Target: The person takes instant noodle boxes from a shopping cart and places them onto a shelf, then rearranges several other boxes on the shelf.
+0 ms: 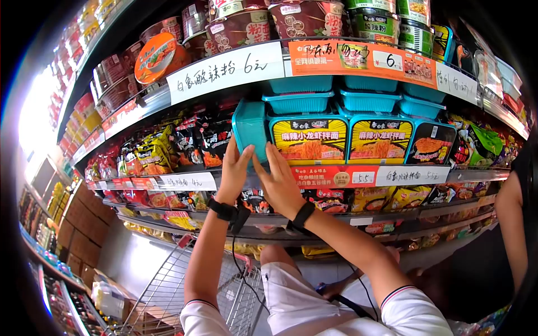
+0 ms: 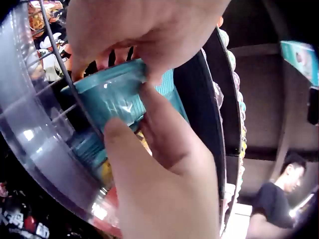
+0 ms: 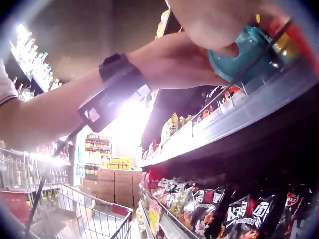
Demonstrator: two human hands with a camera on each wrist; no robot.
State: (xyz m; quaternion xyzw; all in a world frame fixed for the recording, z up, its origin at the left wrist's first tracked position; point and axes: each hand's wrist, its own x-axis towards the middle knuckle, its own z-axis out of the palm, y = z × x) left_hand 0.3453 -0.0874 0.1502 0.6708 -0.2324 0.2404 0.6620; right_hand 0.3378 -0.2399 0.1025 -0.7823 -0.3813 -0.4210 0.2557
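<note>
A teal plastic noodle box [image 1: 250, 126] stands on end at the left of a row of boxed noodles on the shelf, its ribbed side also showing in the left wrist view. My left hand [image 1: 234, 172] grips its left side low down, fingers reaching behind it. At the lower right corner, my right hand [image 1: 280, 183] holds on with thumb in front and fingers along the side. Beside it, yellow-labelled noodle boxes [image 1: 309, 140] face forward, with upturned teal trays [image 1: 298, 102] stacked on top. The far side of the held box is hidden by my hands.
Bagged noodles [image 1: 154, 151] fill the shelf to the left. Price strips [image 1: 392, 176] line the shelf edge, with noodle tubs [image 1: 244, 28] above. A wire shopping cart [image 1: 162, 280] stands below left. Another person's arm [image 1: 509, 215] is close on the right.
</note>
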